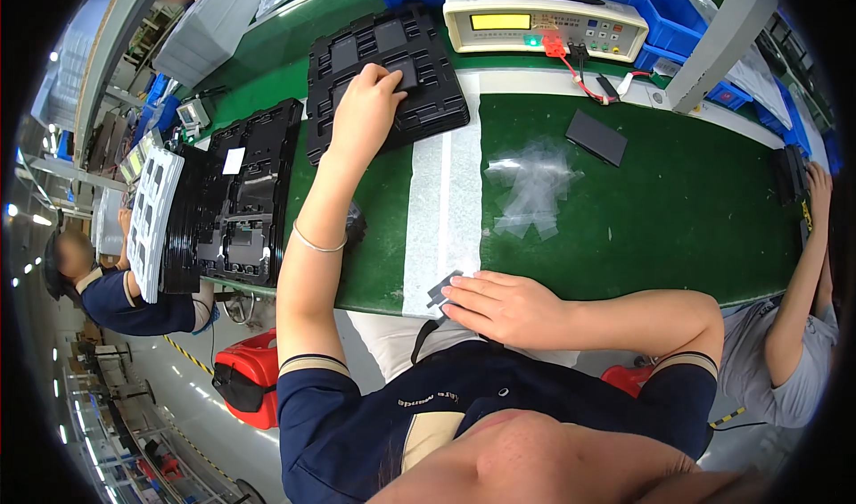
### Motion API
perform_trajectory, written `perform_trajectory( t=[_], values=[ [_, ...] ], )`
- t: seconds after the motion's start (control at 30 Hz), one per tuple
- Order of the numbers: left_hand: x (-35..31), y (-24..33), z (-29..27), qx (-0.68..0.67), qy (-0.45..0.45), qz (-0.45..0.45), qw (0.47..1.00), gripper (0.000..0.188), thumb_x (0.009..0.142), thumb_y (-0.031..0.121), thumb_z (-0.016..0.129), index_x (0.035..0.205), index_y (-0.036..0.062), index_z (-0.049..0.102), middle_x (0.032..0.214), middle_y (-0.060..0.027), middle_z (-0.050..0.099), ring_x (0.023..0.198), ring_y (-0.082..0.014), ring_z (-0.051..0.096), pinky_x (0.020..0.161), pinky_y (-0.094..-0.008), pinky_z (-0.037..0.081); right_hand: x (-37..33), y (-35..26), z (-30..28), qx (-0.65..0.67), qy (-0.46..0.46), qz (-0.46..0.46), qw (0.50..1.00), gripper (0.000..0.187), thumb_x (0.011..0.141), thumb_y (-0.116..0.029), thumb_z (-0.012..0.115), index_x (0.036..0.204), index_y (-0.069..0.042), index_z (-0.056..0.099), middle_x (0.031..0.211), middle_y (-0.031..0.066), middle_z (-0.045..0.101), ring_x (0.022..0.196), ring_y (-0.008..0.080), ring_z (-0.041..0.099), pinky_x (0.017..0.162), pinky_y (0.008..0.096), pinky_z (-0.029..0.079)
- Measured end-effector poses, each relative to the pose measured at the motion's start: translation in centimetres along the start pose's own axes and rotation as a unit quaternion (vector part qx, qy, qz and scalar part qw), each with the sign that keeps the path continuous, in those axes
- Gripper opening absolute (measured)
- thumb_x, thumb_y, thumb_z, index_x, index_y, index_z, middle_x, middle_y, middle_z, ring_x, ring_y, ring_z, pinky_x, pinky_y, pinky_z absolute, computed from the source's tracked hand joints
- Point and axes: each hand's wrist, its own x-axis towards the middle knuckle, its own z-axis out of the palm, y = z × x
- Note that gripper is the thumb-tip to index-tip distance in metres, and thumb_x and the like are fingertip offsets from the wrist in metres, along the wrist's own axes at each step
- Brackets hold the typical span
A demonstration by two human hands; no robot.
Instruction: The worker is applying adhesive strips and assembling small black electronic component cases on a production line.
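My left hand [367,111] reaches over a stack of black moulded trays [439,111] at the back left of the table. Its fingers are closed on the edge of a flat black rectangular block [407,76] in the top tray. Other dark flat blocks [390,35] lie in that tray's pockets. Near the front edge, my right hand [508,309] lies flat with fingers stretched out. Its fingertips touch a small dark grey flat piece [441,288] on the white strip [432,236]. Another flat black block [596,138] rests on the green table.
Clear film strips [533,187] lie in a pile mid-table. Behind stands a cream tester [544,27] with red and black leads, near blue bins [673,13]. More black trays [250,192] stand at left. A grey post [722,45] rises at right. Other people work at both sides.
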Motion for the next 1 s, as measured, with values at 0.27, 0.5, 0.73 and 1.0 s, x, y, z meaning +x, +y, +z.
perform_trajectory(
  t=[0.27,0.5,0.73,1.0],
  values=[
    [-1.7,2.4,-2.5,-0.015,-0.015,-0.003,1.0,0.027,0.08,0.018,0.063,0.105,0.0069,0.062,0.117,-0.0101,0.051,0.109,-0.029,0.045,0.09,-0.0425,0.037,0.5,0.6,-0.2,0.052,0.07,0.003,0.996,0.015,0.069,-0.009,0.063,0.083,-0.005,0.065,0.101,0.0097,0.063,0.101,0.0254,0.057,0.085,0.0374,0.047],
    [-8.1,7.2,-4.5,-0.752,-0.309,-0.137,0.566,0.024,0.086,0.004,0.059,0.11,0.0006,0.055,0.093,-0.004,0.059,0.087,-0.0105,0.055,0.081,-0.027,0.046,3.3,5.6,-3.1,0.024,0.209,0.127,0.969,0.024,0.059,-0.003,0.071,0.079,-0.015,0.07,0.11,0.004,0.058,0.105,0.0292,0.047,0.087,0.0396,0.04],
    [-8.9,7.4,-4.5,-0.735,-0.263,-0.192,0.595,0.008,0.086,0.007,0.061,0.09,0.0005,0.057,0.081,0.0,0.059,0.077,-0.0053,0.053,0.067,-0.0222,0.045,2.8,6.3,-2.1,0.189,0.151,0.249,0.938,0.017,0.066,-0.011,0.073,0.075,-0.006,0.059,0.092,0.0067,0.057,0.089,0.0247,0.052,0.076,0.0344,0.042],
    [-8.6,7.9,-5.4,-0.613,-0.318,-0.037,0.722,0.007,0.079,0.001,0.065,0.086,0.0003,0.061,0.083,-0.004,0.059,0.075,-0.012,0.056,0.065,-0.0251,0.045,2.4,6.6,-2.2,0.389,0.034,0.249,0.886,0.013,0.081,-0.012,0.064,0.074,-0.003,0.058,0.087,0.008,0.06,0.086,0.0221,0.055,0.078,0.0326,0.043]
  ],
)
